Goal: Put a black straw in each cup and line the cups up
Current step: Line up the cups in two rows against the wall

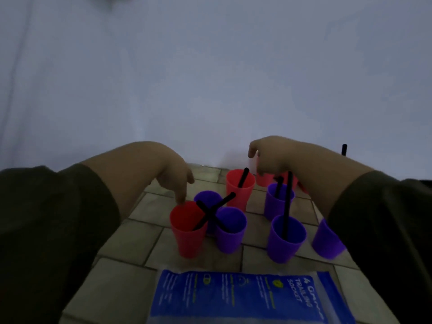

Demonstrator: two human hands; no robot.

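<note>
A pale, blurred wall (210,78) fills the upper view. Below it a tile-patterned tabletop (131,242) carries a blue packet (233,298) at its near edge and, behind that, red and purple cups (286,239) in a loose cluster, most holding black straws (287,206). The left grip (177,181), fingers released, touches the rim of the near red cup (187,235). The right grip (264,155) hangs over a back red cup (265,180); I cannot tell whether it grasps

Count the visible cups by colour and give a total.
Purple cups: 5
Red cups: 4, two of them partly hidden behind the right hand
Total: 9 cups
</note>
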